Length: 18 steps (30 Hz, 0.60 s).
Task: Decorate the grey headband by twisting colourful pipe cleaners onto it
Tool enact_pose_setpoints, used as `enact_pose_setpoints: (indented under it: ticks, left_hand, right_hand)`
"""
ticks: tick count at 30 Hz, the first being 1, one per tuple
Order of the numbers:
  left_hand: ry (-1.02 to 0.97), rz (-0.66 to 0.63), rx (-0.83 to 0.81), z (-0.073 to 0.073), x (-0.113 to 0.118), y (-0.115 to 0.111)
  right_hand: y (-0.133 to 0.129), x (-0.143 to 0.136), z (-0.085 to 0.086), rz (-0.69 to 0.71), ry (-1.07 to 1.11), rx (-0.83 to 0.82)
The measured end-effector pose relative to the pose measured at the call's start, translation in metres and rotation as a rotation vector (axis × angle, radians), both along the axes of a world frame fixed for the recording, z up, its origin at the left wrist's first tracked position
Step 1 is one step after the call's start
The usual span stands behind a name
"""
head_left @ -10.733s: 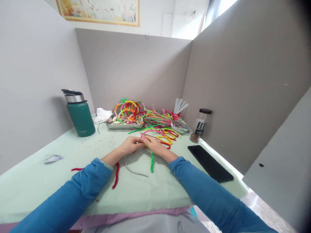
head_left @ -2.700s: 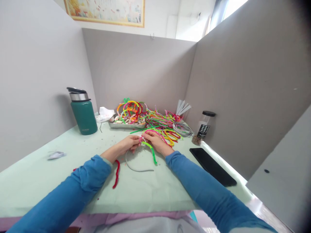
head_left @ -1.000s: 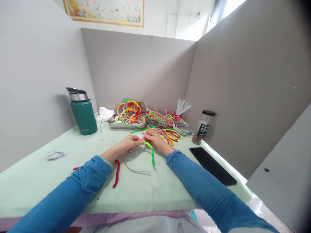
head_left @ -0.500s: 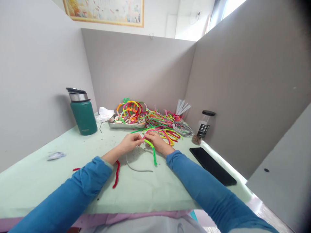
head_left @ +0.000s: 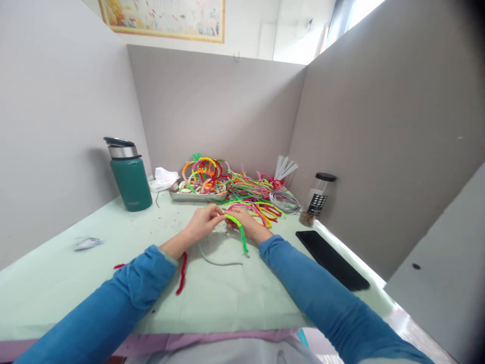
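Close together over the middle of the table, my left hand (head_left: 205, 220) and my right hand (head_left: 244, 222) both pinch a pipe cleaner (head_left: 241, 233). Its yellow-green to green end curves down in front of my right hand, and a pink part shows at the fingertips. A thin grey wire (head_left: 220, 263) hangs or lies below my hands; where its upper end goes is hidden. Near my left wrist lies a short red pipe cleaner (head_left: 182, 275). Just past my right hand are looped yellow and pink pipe cleaners (head_left: 265, 215).
Behind stands a metal tray (head_left: 197, 196) with round pieces and a colourful pipe-cleaner form (head_left: 204, 169). A pipe-cleaner heap (head_left: 250, 184) and a grey wire coil (head_left: 284, 201) adjoin it. A green bottle (head_left: 131, 182) stands left; a jar (head_left: 316, 199) and black phone-like slab (head_left: 331, 259) are right.
The green end of the pipe cleaner has swung slightly up and to the right. The grey wire has shifted a little right and up. My hands stay nearly in place.
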<state>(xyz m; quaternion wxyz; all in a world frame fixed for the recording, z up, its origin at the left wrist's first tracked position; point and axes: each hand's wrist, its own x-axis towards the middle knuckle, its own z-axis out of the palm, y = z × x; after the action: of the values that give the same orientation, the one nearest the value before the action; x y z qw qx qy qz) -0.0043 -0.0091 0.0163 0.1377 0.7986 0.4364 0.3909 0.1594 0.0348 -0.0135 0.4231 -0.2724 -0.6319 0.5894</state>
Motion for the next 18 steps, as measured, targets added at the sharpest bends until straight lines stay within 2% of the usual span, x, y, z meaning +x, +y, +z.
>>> enact_pose_setpoints:
  ticks: [15, 18]
  left_hand:
    - [-0.025, -0.02, -0.034, -0.0014, -0.0012, 0.0048]
    - [-0.048, 0.016, -0.056, -0.0016, -0.0014, 0.007]
  right_hand:
    - [-0.0011, -0.0005, 0.0018, 0.013, 0.016, -0.024]
    - [-0.0016, -0.0006, 0.0024, -0.009, -0.034, -0.037]
